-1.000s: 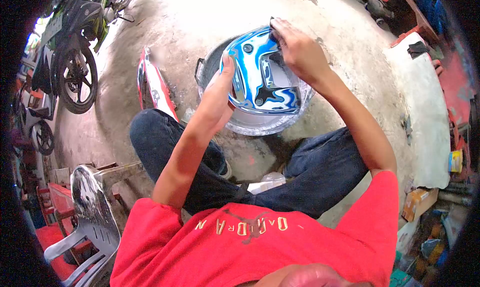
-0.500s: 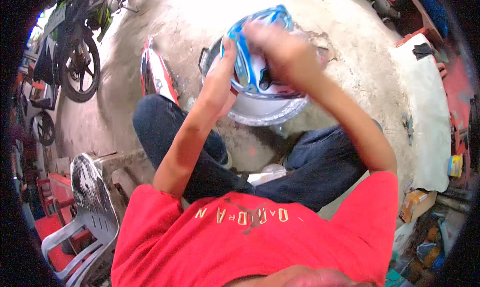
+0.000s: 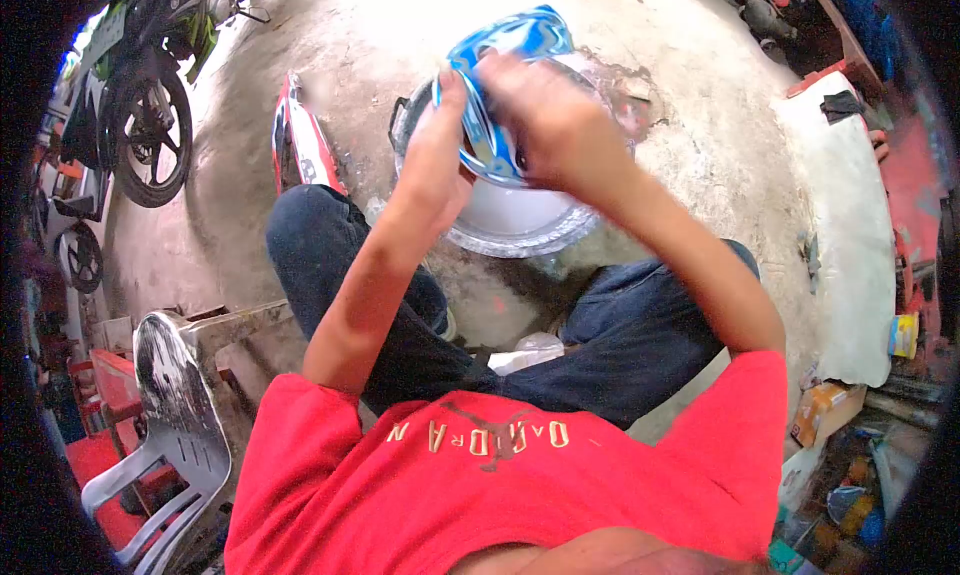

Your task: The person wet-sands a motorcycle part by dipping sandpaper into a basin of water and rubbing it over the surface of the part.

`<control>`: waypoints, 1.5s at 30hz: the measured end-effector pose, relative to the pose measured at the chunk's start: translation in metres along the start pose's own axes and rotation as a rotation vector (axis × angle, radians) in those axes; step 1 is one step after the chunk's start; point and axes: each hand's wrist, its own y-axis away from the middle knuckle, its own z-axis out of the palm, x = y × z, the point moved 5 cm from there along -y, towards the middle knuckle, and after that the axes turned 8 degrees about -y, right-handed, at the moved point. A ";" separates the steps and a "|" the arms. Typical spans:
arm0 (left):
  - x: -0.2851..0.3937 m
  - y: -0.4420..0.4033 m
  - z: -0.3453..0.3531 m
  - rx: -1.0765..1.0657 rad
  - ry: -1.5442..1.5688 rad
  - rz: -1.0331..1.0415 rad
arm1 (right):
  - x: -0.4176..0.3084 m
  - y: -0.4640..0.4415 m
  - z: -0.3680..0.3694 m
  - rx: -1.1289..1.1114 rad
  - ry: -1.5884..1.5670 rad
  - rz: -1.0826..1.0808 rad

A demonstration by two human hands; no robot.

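Note:
A glossy blue and white patterned panel (image 3: 480, 130), which looks like a motorcycle body panel, is held up over a round pale basin (image 3: 525, 245). My left hand (image 3: 440, 150) is closed on the panel's left edge, thumb upward. My right hand (image 3: 560, 125) is curled round its right side; the fingers are slightly blurred and partly hidden. Whether a small cloth or pad lies under those fingers I cannot tell. The basin stands on the floor between my bent legs, its inside white.
A red and white panel (image 3: 308, 140) lies on the floor to the left. A motorcycle wheel (image 3: 155, 130) is further left, and a worn plastic chair (image 3: 180, 395) stands at lower left. Along the right are a pale slab (image 3: 845, 235) and a cardboard box (image 3: 830, 410).
The panel has turned and shifted a little left, showing a narrower side. Both hands have moved with it, and more of the basin's inside shows.

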 end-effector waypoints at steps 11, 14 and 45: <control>0.017 -0.031 0.003 0.155 0.348 0.174 | 0.005 0.008 0.001 -0.023 0.053 -0.033; 0.015 -0.027 0.012 0.209 0.423 0.133 | 0.054 0.005 -0.014 0.008 0.063 0.104; 0.026 -0.021 0.020 0.157 0.412 0.229 | 0.071 0.001 -0.054 0.027 0.269 0.339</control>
